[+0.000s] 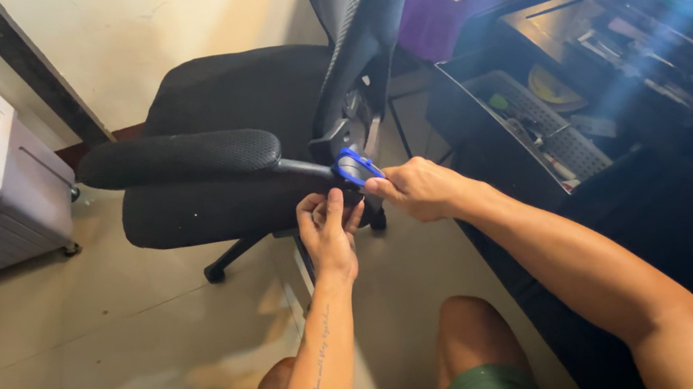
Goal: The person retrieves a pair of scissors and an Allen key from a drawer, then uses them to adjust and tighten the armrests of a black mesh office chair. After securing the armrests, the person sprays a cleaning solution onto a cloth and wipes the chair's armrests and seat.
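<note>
Left hand (327,231) and right hand (415,191) both pinching a small blue-and-black tool (356,167), pressed against black office chair (235,100) beneath its armrest (179,158)

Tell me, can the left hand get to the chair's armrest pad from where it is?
Probably yes. The left hand is on the bracket by the small blue tool, and the black armrest pad sits just up and to its left, with only open air between them. The right hand holds the tool on the other side.

A small blue and black tool (356,167) sits tilted against the black office chair (241,137). It rests just below the padded armrest (179,158).
</note>
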